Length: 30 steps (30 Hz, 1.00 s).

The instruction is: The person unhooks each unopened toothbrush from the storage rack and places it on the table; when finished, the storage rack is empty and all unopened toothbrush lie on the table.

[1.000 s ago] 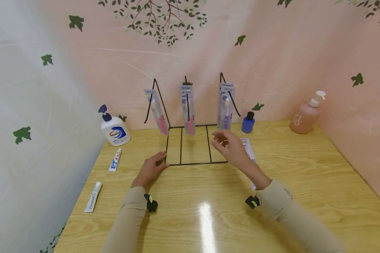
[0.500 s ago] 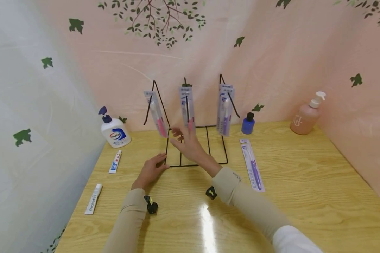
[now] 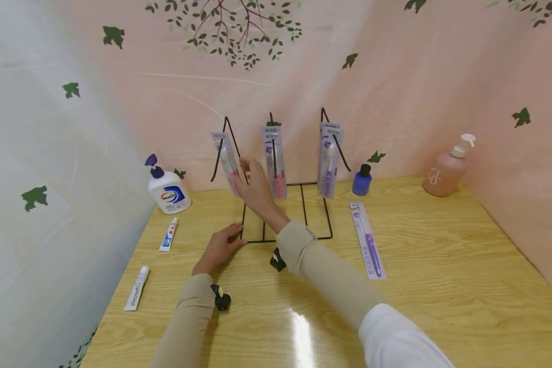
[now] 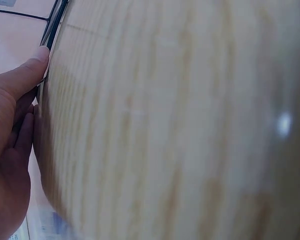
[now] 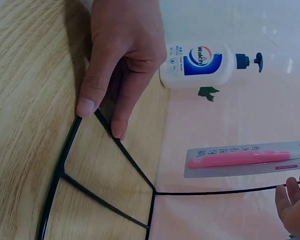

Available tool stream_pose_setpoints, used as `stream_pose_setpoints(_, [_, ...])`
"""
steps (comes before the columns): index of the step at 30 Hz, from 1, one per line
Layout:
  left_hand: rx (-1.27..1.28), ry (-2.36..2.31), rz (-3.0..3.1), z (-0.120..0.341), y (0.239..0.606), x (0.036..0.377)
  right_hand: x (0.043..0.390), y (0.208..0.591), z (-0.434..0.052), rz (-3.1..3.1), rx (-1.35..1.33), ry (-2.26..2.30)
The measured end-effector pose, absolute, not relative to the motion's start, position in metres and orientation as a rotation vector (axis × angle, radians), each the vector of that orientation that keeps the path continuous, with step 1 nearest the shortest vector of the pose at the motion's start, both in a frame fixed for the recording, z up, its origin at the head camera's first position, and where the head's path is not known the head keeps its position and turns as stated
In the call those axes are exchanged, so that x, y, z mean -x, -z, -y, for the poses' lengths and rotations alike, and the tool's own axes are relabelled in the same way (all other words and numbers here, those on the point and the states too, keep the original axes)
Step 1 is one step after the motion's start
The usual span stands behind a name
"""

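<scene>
A black wire display rack (image 3: 304, 205) stands on the wooden table, with packaged toothbrushes hanging from its three hooks. My left hand (image 3: 218, 249) holds the rack's front left corner, thumb at the front bar and a finger along the side bar. Beside the left upright is my right hand (image 3: 256, 190), fingers loosely bent, tips close to the left pink toothbrush pack (image 3: 227, 157); in the right wrist view its fingertips (image 5: 293, 190) overlap the upright, below that pack. Pink toothbrush packs (image 3: 279, 176) hang in the middle, purple toothbrush packs (image 3: 329, 163) on the right.
A purple toothbrush pack (image 3: 368, 243) lies right of the rack. Behind it stand a small blue bottle (image 3: 361, 183) and a pink pump bottle (image 3: 445, 173). On the left are a white hand-soap pump bottle (image 3: 169, 194) and two toothpaste tubes (image 3: 168, 235). Fabric hangs behind.
My right hand has moved left from the right side of the rack, past the middle packs, and up to the left pink pack. The left hand stays at the corner.
</scene>
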<state>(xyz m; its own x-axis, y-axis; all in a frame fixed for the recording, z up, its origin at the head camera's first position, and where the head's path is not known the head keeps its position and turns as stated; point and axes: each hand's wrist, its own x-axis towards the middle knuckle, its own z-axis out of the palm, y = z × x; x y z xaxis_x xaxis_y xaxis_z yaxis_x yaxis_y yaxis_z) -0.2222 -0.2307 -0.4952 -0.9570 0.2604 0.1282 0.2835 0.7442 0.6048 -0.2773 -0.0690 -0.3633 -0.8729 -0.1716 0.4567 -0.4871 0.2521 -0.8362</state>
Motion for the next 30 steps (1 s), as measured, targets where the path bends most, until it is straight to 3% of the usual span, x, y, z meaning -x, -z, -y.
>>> stream_pose_setpoints(16, [0.464,0.993,2.904,0.229,0.491,0.219,0.300,0.368,0.090,2.213,-0.524,-1.801])
stream_pose_setpoints(30, [0.449,0.997,2.928,0.230,0.492,0.221,0.291,0.367,0.083,2.200,-0.597,-1.805])
